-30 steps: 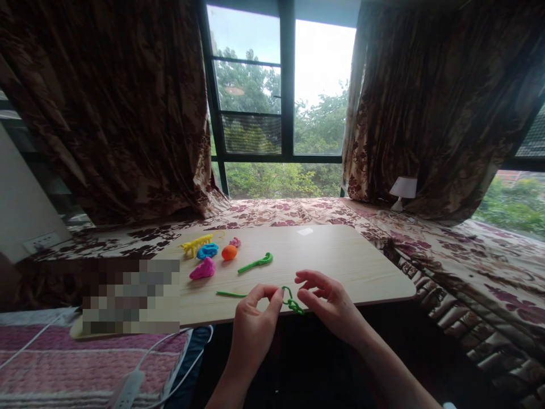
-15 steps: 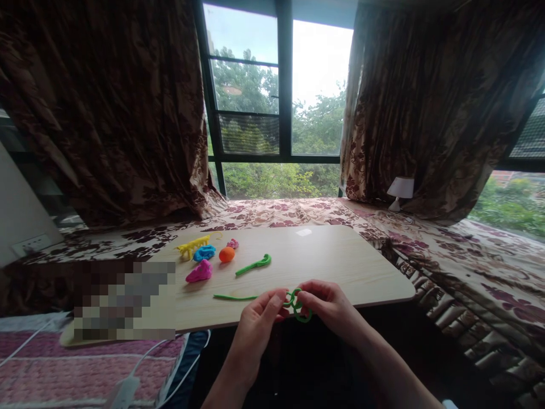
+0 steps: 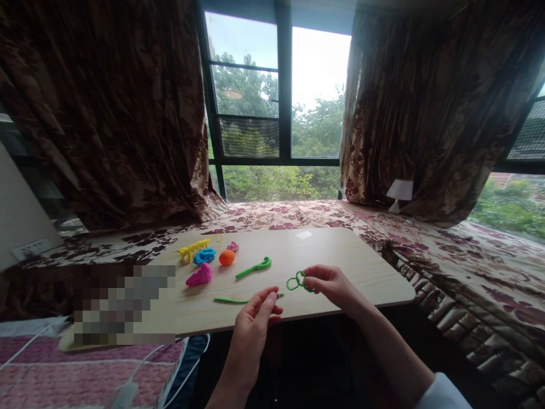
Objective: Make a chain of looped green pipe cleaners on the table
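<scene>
Over the front part of the table, my right hand point(image 3: 330, 284) pinches a chain of thin green clay rings point(image 3: 292, 284) between thumb and fingertips. One ring hangs out to the left, linked with those at the fingers; part of the chain is hidden by them. My left hand point(image 3: 260, 307) is closed, thumb against the curled fingers, with nothing visible in it, and is apart from the rings. Behind it a thin green clay strip point(image 3: 230, 300) lies on the table, its right end showing past my fingertips. Farther back rests a thicker green clay stick with a curled end point(image 3: 254, 268).
On the table point(image 3: 340, 255), left of the green stick, sit an orange clay ball point(image 3: 227, 258), a small pink lump point(image 3: 233, 246), a magenta clay piece point(image 3: 200, 275), a blue clay piece point(image 3: 204, 256) and a yellow clay figure point(image 3: 193, 250). A blurred patch covers the table's left end.
My left hand has let go of the green rings and drawn slightly left. My right hand has moved the chain a little up, away from it.
</scene>
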Tool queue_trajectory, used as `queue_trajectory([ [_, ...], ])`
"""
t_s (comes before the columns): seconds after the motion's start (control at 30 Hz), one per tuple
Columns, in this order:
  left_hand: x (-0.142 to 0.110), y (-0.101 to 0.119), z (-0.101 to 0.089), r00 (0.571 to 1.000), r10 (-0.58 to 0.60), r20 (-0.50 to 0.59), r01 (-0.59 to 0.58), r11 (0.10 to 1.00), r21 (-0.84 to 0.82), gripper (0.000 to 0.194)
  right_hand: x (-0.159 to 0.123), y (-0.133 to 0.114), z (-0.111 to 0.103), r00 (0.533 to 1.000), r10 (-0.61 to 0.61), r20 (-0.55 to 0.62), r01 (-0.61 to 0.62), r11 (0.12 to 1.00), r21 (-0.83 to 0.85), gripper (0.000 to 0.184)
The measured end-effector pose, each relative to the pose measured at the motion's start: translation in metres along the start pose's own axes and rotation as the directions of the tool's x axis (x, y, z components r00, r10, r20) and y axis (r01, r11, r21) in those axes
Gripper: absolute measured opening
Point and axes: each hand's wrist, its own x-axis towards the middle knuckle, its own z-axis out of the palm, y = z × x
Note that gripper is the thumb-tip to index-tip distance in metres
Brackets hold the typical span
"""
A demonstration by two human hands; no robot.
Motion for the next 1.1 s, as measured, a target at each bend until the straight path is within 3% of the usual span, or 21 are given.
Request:
queue_trajectory([
  [0.17,0.002,-0.001,-0.005,0.998,0.048,-0.044,-0.045,0.997,0.064,0.039,0.038,0.033,-0.037,0.993,0.070,-0.093,-0.090,0.967,-0.240,0.021],
  [0.33,0.003,-0.003,-0.006,0.998,0.056,-0.042,-0.052,0.994,0.101,0.037,0.044,0.053,-0.068,0.978,0.081,-0.190,-0.153,0.900,-0.407,0.021],
  [0.5,0.002,-0.004,-0.005,0.995,0.085,-0.051,-0.076,0.987,0.143,0.035,0.060,0.053,-0.062,0.987,0.152,-0.047,-0.157,0.876,-0.456,0.025],
  [0.63,0.000,0.001,-0.008,0.988,0.108,-0.110,-0.091,0.984,0.151,0.034,0.081,0.052,-0.051,0.968,0.228,0.101,-0.158,0.874,-0.459,0.029],
  [0.83,0.010,0.004,-0.011,0.980,0.138,-0.145,-0.114,0.980,0.161,0.034,0.077,0.036,-0.057,0.958,0.223,0.180,-0.135,0.904,-0.405,0.026],
  [1.1,0.031,0.012,0.009,0.990,0.142,0.021,-0.142,0.957,0.255,0.040,0.038,-0.021,-0.045,0.984,-0.048,0.174,0.081,0.979,-0.186,0.028],
])
